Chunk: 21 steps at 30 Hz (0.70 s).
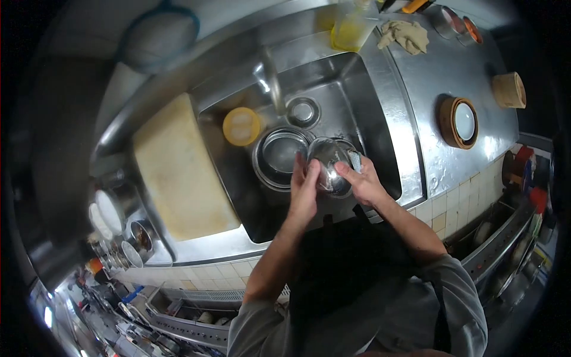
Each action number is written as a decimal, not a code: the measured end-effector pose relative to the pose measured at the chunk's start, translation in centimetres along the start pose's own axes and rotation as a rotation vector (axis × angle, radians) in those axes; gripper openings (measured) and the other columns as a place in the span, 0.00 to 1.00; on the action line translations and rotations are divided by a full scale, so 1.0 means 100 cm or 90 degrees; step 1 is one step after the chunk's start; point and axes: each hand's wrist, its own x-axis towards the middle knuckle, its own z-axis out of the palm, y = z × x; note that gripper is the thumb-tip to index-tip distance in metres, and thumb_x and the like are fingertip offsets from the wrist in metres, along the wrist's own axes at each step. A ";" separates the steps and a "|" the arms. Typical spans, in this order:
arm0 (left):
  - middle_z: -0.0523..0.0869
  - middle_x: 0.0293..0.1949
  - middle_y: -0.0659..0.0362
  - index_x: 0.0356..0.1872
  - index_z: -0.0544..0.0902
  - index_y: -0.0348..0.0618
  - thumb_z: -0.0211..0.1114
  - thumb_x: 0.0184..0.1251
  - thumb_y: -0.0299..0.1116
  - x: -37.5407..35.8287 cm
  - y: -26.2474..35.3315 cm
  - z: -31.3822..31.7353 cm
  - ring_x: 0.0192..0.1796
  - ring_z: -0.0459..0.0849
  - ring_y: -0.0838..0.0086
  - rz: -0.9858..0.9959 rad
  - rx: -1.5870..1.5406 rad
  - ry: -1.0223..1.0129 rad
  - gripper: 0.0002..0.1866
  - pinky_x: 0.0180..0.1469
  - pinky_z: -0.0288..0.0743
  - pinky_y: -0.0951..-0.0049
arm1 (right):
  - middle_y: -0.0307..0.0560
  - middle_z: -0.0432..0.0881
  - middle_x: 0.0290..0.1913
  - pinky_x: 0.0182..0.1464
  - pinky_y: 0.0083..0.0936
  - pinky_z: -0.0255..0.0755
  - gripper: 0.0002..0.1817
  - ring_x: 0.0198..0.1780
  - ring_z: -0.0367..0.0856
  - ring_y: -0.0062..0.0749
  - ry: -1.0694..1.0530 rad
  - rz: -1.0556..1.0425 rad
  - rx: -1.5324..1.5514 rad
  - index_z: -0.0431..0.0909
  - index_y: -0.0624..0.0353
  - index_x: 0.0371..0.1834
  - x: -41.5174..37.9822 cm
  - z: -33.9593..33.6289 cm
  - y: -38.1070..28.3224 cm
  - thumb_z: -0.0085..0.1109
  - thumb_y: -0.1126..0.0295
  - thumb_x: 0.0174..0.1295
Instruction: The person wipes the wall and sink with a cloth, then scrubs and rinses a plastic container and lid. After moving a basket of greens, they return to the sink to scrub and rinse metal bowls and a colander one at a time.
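Over the sink, both my hands hold a shiny metal bowl [329,156]. My left hand [306,190] is wrapped round its left side, thumb against the metal. On the opposite side, my right hand [367,183] grips the bowl with its thumb pressed on the surface. A pale blue-white scrubbing pad or cloth [355,159] shows between the right fingers and the bowl. Just behind the left hand, a larger round metal pan [279,152] sits in the sink. Farther back lie a small metal bowl [303,112] and a yellow round container [242,126] with pale contents.
A faucet [270,80] reaches over the sink [372,125]. Left of it lies a large cutting board [178,172]. On the right counter stand a wooden round holder [447,124] with a white dish, a wooden tub [509,90] and a crumpled cloth [406,37]. A yellow-liquid bottle [350,33] stands behind.
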 end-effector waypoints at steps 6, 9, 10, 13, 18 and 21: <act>0.89 0.49 0.58 0.54 0.84 0.35 0.65 0.78 0.31 0.005 -0.003 -0.037 0.52 0.85 0.76 -0.096 -0.133 -0.244 0.11 0.58 0.78 0.72 | 0.35 0.84 0.36 0.41 0.20 0.77 0.16 0.36 0.80 0.19 0.117 0.003 -0.106 0.83 0.60 0.45 0.003 -0.070 0.012 0.68 0.56 0.71; 0.87 0.39 0.63 0.44 0.84 0.36 0.66 0.77 0.31 0.026 -0.036 -0.050 0.39 0.81 0.82 -0.003 0.091 -0.208 0.07 0.44 0.76 0.75 | 0.38 0.83 0.37 0.37 0.24 0.80 0.18 0.35 0.81 0.21 0.277 0.027 -0.094 0.82 0.58 0.47 -0.011 -0.096 0.023 0.67 0.54 0.71; 0.86 0.37 0.64 0.42 0.84 0.36 0.67 0.77 0.32 0.035 -0.047 -0.055 0.37 0.78 0.83 0.074 0.257 -0.210 0.08 0.40 0.74 0.76 | 0.38 0.83 0.37 0.37 0.24 0.80 0.18 0.35 0.81 0.21 0.280 0.027 -0.092 0.82 0.58 0.47 -0.016 -0.106 0.022 0.67 0.54 0.71; 0.87 0.35 0.49 0.48 0.82 0.41 0.66 0.74 0.36 0.055 -0.094 -0.051 0.37 0.85 0.58 0.198 0.657 -0.298 0.10 0.40 0.78 0.60 | 0.43 0.85 0.43 0.42 0.25 0.80 0.21 0.41 0.83 0.27 0.234 0.051 -0.133 0.81 0.61 0.54 -0.029 -0.122 0.020 0.68 0.54 0.70; 0.89 0.47 0.42 0.57 0.80 0.44 0.63 0.74 0.40 0.100 -0.155 -0.033 0.52 0.85 0.40 0.149 0.858 -0.276 0.17 0.50 0.79 0.46 | 0.44 0.86 0.44 0.52 0.26 0.76 0.23 0.47 0.82 0.26 0.206 0.050 -0.237 0.81 0.62 0.54 -0.021 -0.110 0.005 0.69 0.54 0.70; 0.89 0.50 0.46 0.61 0.82 0.45 0.70 0.69 0.44 0.114 -0.131 -0.006 0.55 0.87 0.48 0.275 0.789 -0.203 0.23 0.57 0.81 0.57 | 0.48 0.86 0.48 0.56 0.28 0.75 0.26 0.51 0.82 0.29 0.159 0.017 -0.273 0.79 0.65 0.56 -0.011 -0.112 0.013 0.70 0.52 0.69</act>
